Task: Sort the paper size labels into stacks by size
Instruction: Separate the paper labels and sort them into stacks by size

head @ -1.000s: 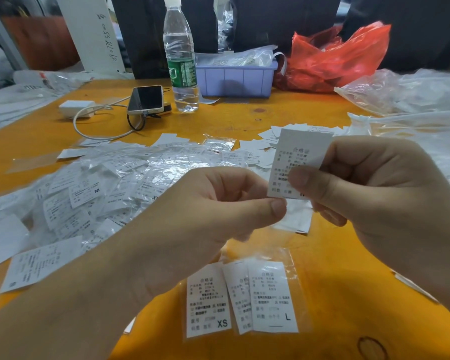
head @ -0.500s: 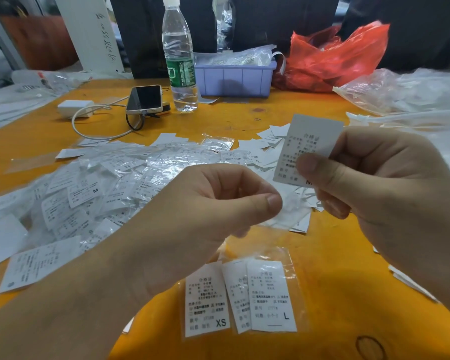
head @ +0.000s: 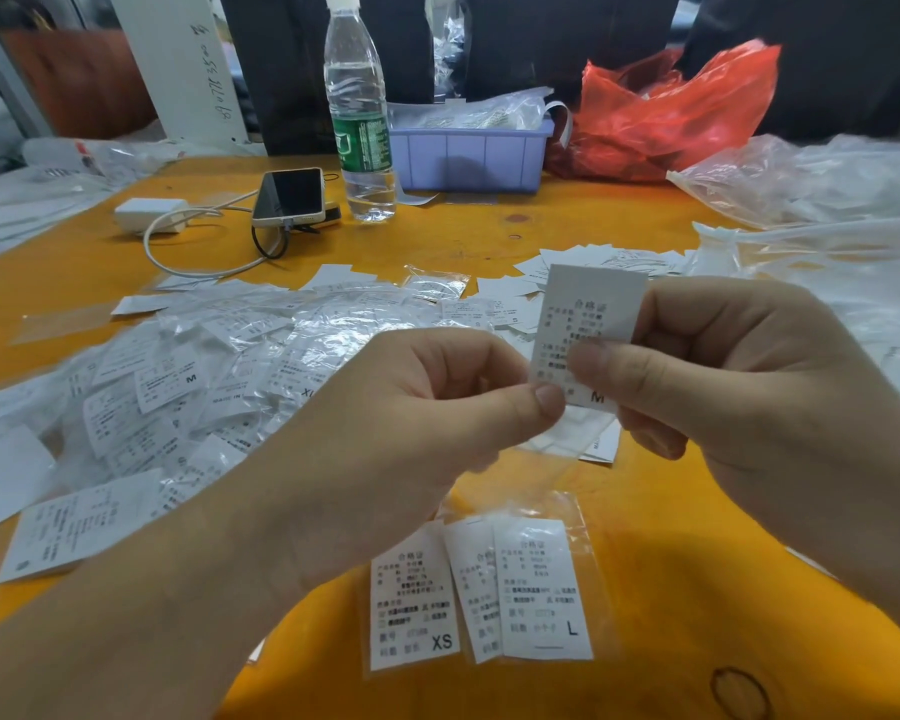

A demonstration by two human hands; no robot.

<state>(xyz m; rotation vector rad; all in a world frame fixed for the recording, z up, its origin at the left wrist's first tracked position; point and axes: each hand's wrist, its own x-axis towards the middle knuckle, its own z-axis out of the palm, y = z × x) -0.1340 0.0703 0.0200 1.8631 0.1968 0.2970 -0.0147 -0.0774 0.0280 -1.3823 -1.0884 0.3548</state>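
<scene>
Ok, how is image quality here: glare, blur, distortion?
Head view: glare on the clear plastic sleeves heaped left; the white paper label pinched by both hands is slightly soft, its M still legible; wide-angle bending tilts the clear plastic water bottle.

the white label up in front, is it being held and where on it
Yes. The right hand pinches the M label at its lower right, thumb on the front. The left hand pinches its bottom left corner.
</scene>
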